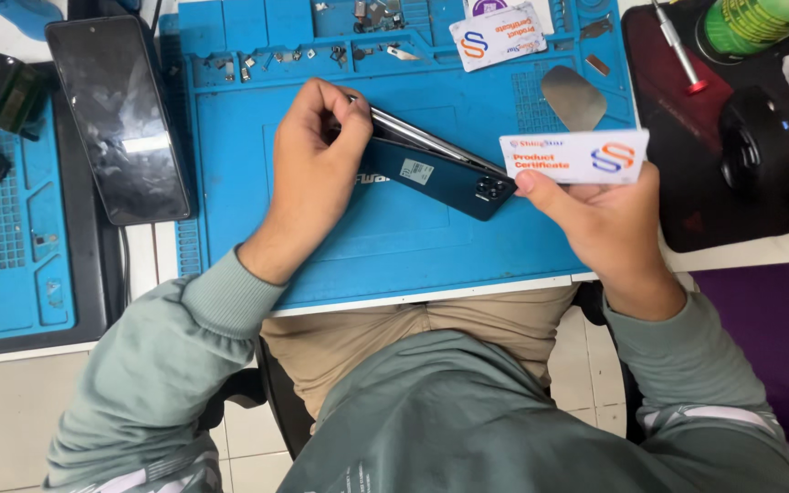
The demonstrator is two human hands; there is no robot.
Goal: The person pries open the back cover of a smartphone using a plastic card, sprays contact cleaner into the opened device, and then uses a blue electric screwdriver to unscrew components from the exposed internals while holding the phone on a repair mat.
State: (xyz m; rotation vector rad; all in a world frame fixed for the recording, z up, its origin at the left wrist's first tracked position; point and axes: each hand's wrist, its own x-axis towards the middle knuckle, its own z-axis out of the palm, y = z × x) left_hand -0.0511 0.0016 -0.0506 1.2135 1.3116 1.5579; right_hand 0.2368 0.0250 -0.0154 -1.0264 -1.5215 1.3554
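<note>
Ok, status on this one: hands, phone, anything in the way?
Left hand grips phone, tilted on edge. Right hand holds white card at its corner. Metal pry tool lies clear behind.

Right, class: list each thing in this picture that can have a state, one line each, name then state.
Dark blue phone: tilted on edge, back cover partly lifted away.
White card: pinched in right hand, corner at the phone's end.
Left hand: gripping the phone's upper end.
Black phone: lying flat, screen dark.
Blue mat: flat on the desk.

You sit at a white workbench (431,298) covered by a blue work mat (230,183), with a dark red mat (678,110) to its right. Below you lies a pale tiled floor (2,420), evenly lit.
</note>
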